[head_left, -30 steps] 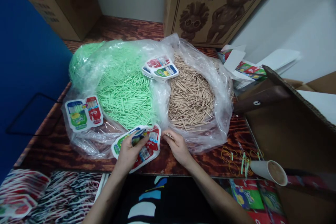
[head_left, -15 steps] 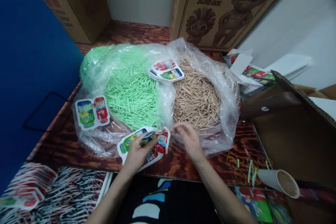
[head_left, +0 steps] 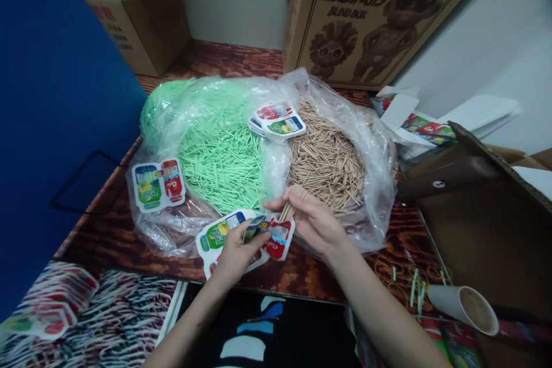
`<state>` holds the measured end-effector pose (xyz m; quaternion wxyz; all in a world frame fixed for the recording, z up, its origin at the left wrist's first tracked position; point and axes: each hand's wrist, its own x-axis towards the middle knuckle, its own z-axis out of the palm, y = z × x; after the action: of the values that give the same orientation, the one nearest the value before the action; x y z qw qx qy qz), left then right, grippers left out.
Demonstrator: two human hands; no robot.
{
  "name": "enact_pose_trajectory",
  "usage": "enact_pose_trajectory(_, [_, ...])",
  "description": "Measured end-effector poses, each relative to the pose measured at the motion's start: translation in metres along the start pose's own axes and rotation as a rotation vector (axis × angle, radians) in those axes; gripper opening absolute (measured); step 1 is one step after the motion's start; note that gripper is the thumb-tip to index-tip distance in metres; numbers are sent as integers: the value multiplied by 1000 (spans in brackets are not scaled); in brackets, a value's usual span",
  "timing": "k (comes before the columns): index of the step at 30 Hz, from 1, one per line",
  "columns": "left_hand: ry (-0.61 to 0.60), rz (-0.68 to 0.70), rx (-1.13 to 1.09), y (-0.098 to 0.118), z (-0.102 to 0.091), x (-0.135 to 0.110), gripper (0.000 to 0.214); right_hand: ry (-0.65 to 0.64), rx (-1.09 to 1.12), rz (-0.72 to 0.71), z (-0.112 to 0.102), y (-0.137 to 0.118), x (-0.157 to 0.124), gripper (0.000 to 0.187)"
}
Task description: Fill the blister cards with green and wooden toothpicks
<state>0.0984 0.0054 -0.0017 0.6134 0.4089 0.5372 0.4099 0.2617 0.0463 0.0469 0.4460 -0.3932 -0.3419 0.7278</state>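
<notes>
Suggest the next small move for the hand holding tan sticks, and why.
Probably slide the bundle of thin tan sticks into the red-printed compartment of the flat plastic pack: the right hand pinches them with tips at that compartment, and the left hand steadies the pack.

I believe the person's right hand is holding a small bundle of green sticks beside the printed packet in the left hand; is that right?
Not quite: the head view shows the bundle of sticks in the right hand is tan, not green. It is indeed beside the printed packet in the left hand.
</notes>
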Motion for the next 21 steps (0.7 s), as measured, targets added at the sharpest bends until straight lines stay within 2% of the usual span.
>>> enact_pose_trajectory(3, [18, 15, 24, -3, 0, 0, 21, -106, -124, 39, 1, -2, -6, 20])
enact_pose_trajectory(5, [34, 44, 33, -2, -1, 0, 21, -147, -243, 13, 4, -7, -11, 21])
enact_pose_trajectory(8, [65, 89, 19, 5, -1, 0, 19, -88, -422, -130, 7, -15, -18, 28])
enact_pose_trajectory(11, [69, 118, 4, 10, -3, 0, 18, -18, -693, -308, 10, -18, -25, 18])
enact_pose_trajectory(14, [87, 147, 38, 13, -5, -2, 17, -56, -943, -369, 13, -14, -31, 15])
enact_pose_trajectory(18, [81, 126, 39, 13, -9, -7, 17, -72, -982, -400, 19, -6, -36, 16])
enact_pose_trajectory(21, [69, 100, 11, 10, -22, -13, 19, -149, -854, -372, 22, -4, -32, 16])
